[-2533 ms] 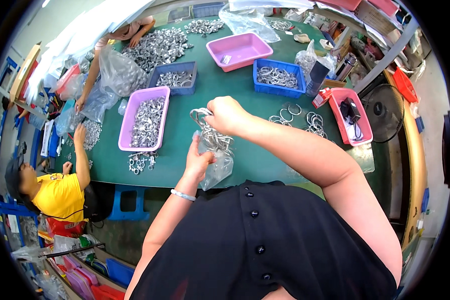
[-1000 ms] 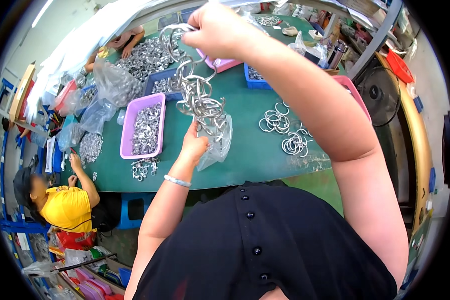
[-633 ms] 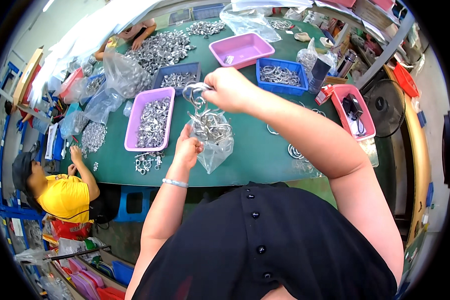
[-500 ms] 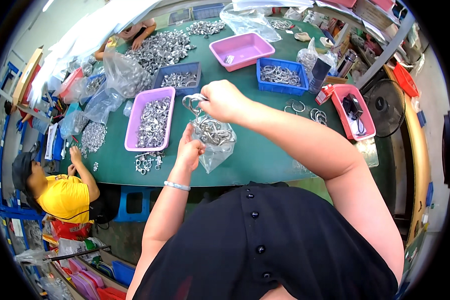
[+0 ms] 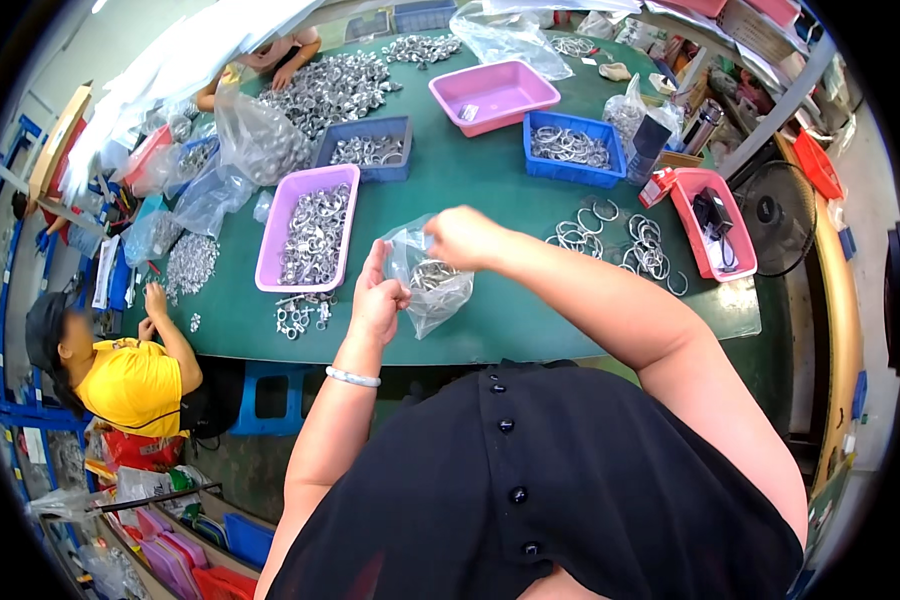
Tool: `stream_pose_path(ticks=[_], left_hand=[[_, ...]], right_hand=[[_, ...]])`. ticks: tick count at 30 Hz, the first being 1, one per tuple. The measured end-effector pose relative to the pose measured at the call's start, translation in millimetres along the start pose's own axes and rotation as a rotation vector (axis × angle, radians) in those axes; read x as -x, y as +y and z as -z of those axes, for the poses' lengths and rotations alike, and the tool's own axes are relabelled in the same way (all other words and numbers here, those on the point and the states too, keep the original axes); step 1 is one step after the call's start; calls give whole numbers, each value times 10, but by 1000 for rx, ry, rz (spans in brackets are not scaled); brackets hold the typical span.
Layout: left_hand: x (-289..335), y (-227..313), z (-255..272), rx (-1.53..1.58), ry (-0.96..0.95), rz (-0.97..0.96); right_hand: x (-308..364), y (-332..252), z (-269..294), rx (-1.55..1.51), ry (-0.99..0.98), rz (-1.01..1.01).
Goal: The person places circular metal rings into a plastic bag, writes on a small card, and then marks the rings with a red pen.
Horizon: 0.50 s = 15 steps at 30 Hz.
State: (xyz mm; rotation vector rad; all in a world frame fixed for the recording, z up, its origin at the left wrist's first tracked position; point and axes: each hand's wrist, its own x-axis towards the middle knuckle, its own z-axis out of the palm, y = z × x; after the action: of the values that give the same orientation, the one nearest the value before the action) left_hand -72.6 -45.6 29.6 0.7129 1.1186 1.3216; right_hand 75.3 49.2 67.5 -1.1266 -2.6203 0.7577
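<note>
Near the front of the green table, a clear plastic bag (image 5: 433, 312) holds several silvery metal rings (image 5: 433, 273). My left hand (image 5: 378, 303) grips the bag's left side, its forefinger pointing up along the bag's edge. Over the bag's mouth is my right hand (image 5: 462, 238), fingers curled down against the plastic. Whatever those fingers hold is hidden. Beyond my left hand stands a pink-purple tray (image 5: 267, 262) filled with small metal fittings (image 5: 315, 232). More loose rings (image 5: 647, 247) lie on the table to the right of my right forearm.
Behind stand a grey-blue bin (image 5: 407, 150), a blue basket (image 5: 618, 175) of rings and a pink basin (image 5: 480, 122). A red-pink tray (image 5: 738, 265) and a fan (image 5: 773, 215) are at right. A person in yellow (image 5: 135, 385) works at left; another's arm (image 5: 288, 70) reaches in behind.
My right hand has lowered to the bag's mouth; the metal rings it held above the bag no longer show in it. More loose rings have come into sight beyond my right forearm.
</note>
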Motion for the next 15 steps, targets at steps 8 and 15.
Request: stream_pose_path(ticks=[8, 15], left_hand=[[63, 59, -44, 9, -29, 9], [29, 607, -44, 55, -116, -164]], right_hand=[[183, 559, -422, -354, 195, -358], [187, 272, 81, -390, 494, -92]])
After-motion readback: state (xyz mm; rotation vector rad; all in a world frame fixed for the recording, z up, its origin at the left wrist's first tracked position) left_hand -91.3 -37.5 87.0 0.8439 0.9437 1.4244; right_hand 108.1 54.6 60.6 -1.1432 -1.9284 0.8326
